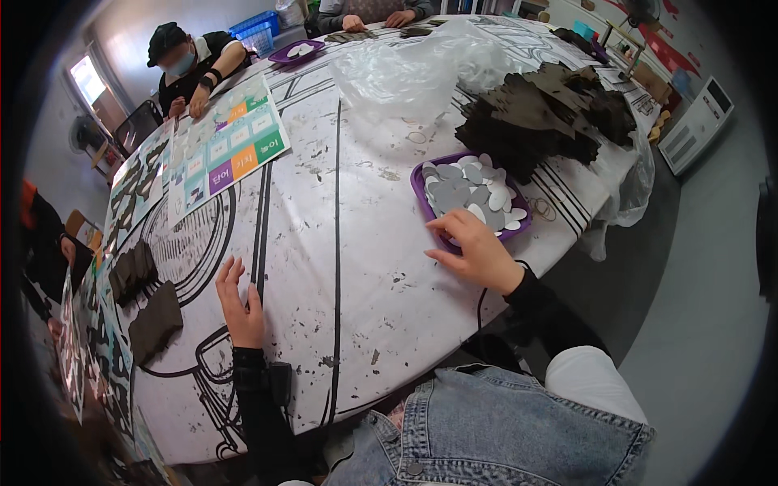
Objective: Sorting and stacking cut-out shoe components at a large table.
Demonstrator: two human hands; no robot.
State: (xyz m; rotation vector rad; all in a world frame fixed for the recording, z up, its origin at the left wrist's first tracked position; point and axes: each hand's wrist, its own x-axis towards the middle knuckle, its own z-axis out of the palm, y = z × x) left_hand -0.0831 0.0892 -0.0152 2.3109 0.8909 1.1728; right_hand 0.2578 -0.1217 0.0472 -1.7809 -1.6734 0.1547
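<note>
My left hand (241,308) is held over the table on the left, palm turned inward, fingers stretched and the thumb apart; nothing is in it. At the near rim of a purple plastic tray (416,180) my right hand (480,253) reaches in from the right. Its thumb and fingers are spread, and no piece shows between them. Many flat oval pieces (458,193), white and grey, are heaped in the tray. Part of the tray's near side is hidden by my right hand.
Dark ragged-edged sheets (551,113) are piled behind the tray, beside clear plastic bags (397,77). Two dark pieces (156,324) lie at left. A colourful printed sheet (235,154) is near a masked person (182,69). Another person's hands (354,23) work at the far edge.
</note>
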